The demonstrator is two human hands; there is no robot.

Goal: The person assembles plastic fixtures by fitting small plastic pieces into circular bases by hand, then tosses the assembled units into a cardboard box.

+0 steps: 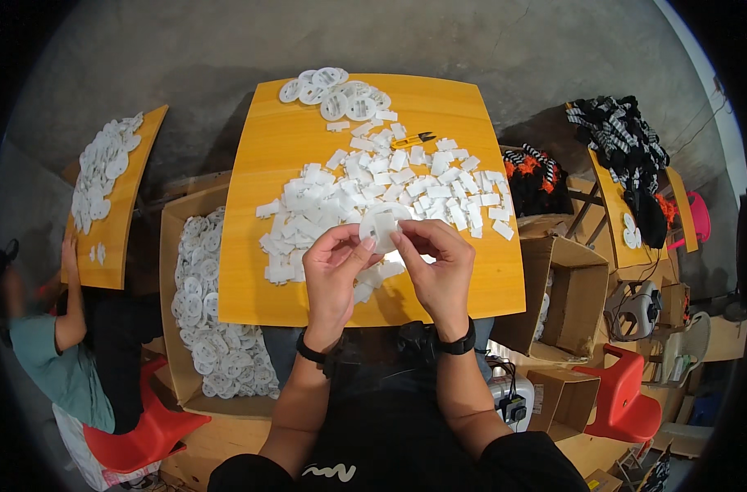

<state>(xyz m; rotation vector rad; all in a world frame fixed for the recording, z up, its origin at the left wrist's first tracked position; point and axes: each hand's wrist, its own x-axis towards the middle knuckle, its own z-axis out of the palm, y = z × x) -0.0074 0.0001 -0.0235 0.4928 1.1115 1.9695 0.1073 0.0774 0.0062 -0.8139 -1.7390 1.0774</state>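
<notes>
Left hand (334,266) and right hand (440,262) both got fingertips pinched nearly together on a round white plastic disc (371,221).

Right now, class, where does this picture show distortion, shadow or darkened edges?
Head view: near and far edges of the yellow table bow outward; head view, shadow darkens the grey surface beside its left edge; head view, the picture's corners fall black.

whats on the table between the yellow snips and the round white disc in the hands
A loose spread of small white rectangular pieces lies between the yellow snips and the white disc, as the head view shows.
</notes>
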